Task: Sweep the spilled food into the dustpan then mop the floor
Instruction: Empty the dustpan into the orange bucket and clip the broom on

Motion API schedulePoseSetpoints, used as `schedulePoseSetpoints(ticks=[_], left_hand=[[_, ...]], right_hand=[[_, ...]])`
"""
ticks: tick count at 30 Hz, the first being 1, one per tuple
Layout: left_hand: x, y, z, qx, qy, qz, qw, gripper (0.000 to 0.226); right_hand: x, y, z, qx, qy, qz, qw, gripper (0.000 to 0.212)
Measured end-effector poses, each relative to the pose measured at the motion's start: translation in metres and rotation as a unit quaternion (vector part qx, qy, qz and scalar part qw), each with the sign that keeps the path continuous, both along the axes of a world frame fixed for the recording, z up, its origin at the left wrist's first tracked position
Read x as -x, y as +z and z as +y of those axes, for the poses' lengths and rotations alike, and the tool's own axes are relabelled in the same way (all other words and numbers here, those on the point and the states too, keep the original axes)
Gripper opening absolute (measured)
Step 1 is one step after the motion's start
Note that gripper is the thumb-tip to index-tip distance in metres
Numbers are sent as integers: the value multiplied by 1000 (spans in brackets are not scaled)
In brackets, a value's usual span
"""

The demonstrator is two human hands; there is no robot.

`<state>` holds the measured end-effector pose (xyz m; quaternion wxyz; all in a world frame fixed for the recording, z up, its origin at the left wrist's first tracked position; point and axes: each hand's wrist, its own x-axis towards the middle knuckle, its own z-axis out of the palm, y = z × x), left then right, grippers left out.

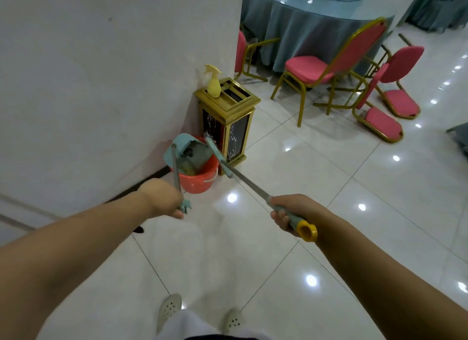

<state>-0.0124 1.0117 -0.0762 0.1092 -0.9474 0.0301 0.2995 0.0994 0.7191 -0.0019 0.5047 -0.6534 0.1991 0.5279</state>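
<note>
Wall (88, 86): the white slab on your left, running to a corner just behind the bin; no writing on it that you can read.
Floor (329, 213): glossy pale tiles with ceiling lights mirrored in them, under your two pale perforated shoes (169, 308).
Round surface (316, 23): draped in a blue-grey cloth at the top, with a glass turntable on it.
Chairs (311, 68): pink seats on gold frames; one stands at the cloth, two lie tipped over on the floor to the right, one is half hidden by the wall corner.
Bin (228, 122): a gold-framed dark box against the wall corner; no readable label.
Spray bottle (214, 84): yellow, upright on the bin's top, no label you can read.
Bucket (200, 177): red-orange, on the floor touching the bin's foot and close to the wall.
Dustpan (177, 147): pale teal with a toothed edge, tilted over the bucket's mouth, its thin handle running back to you.
Broom (217, 154): teal neck and metal shaft, its head down in the bucket beside the dustpan; yellow ring cap at your end.
Left hand (162, 198): your fingers are curled round the dustpan handle near its teal end.
Right hand (291, 213): your fingers are wrapped round the broom's teal grip, just ahead of the yellow cap.
Writing: none can be read anywhere.
</note>
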Motion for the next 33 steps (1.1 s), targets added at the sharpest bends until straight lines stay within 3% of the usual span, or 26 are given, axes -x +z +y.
schedulePoseSetpoints(ticks=[8, 12, 17, 27, 33], left_hand=[[6, -7, -24, -63, -25, 71, 995, 32], [18, -17, -39, -86, -67, 101, 989, 41], [24, -17, -43, -83, -20, 95, 992, 42], [29, -10, -49, -74, 22, 49, 996, 40], [31, 2, -47, 24, 128, -85, 988, 42]], right_hand=[[-4, -1, -25, -22, -15, 24, 999, 20], [-1, -2, -30, -25, -16, 16, 999, 19], [6, -4, -31, -24, -15, 2, 1000, 20], [7, 6, -23, -11, -16, -4, 1000, 18], [-1, 19, -10, -33, -26, -16, 999, 15]])
